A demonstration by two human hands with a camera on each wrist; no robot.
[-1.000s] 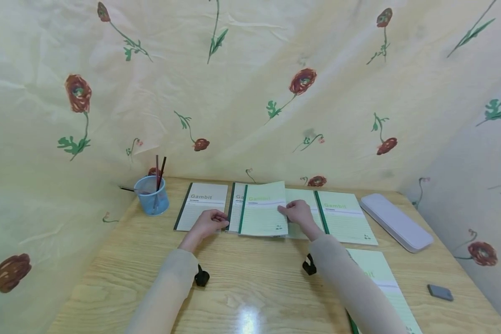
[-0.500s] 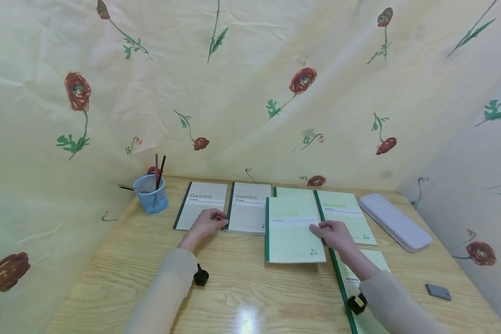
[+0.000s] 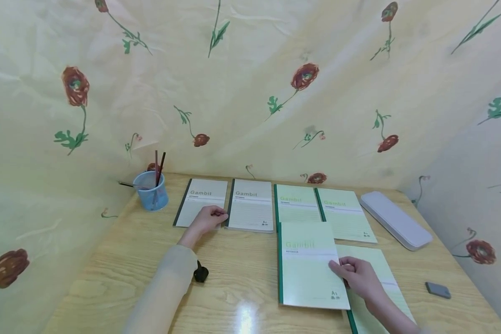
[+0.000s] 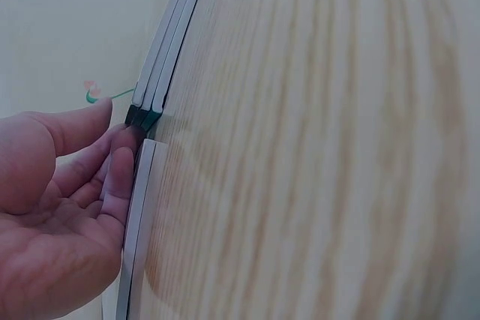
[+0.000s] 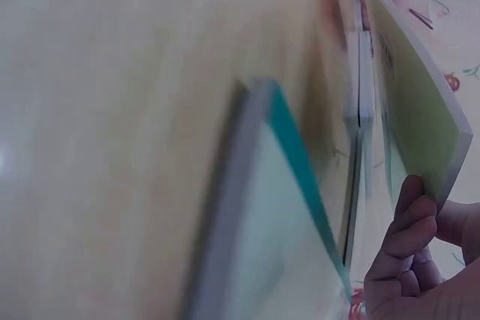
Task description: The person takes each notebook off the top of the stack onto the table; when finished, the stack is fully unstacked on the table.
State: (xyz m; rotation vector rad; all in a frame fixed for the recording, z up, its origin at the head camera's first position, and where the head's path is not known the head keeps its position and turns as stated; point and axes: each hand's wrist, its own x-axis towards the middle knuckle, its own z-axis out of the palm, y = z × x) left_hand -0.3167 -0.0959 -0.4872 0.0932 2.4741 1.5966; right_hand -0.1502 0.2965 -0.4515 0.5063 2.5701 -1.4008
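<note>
My right hand (image 3: 358, 279) pinches the right edge of a pale green notebook (image 3: 309, 269) with a dark green spine, thumb on its cover. In the right wrist view this notebook (image 5: 420, 103) is raised above the table. It overlaps another green notebook (image 3: 386, 269) at the front right. My left hand (image 3: 204, 220) rests at the lower spine corner of a grey notebook (image 3: 250, 211). In the left wrist view its fingertips touch near the spine (image 4: 142, 115), with the thumb apart. A second grey notebook (image 3: 200, 195) lies left of it.
Two more green notebooks, one (image 3: 296, 202) beside the grey pair and one (image 3: 346, 213) further right, lie along the back. A blue pencil cup (image 3: 153, 197) stands at the back left. A white case (image 3: 394, 220) and a small grey object (image 3: 438, 290) are on the right.
My right hand has carried the green notebook from over the second grey notebook toward the right and nearer the front. The left hand has stayed in place.
</note>
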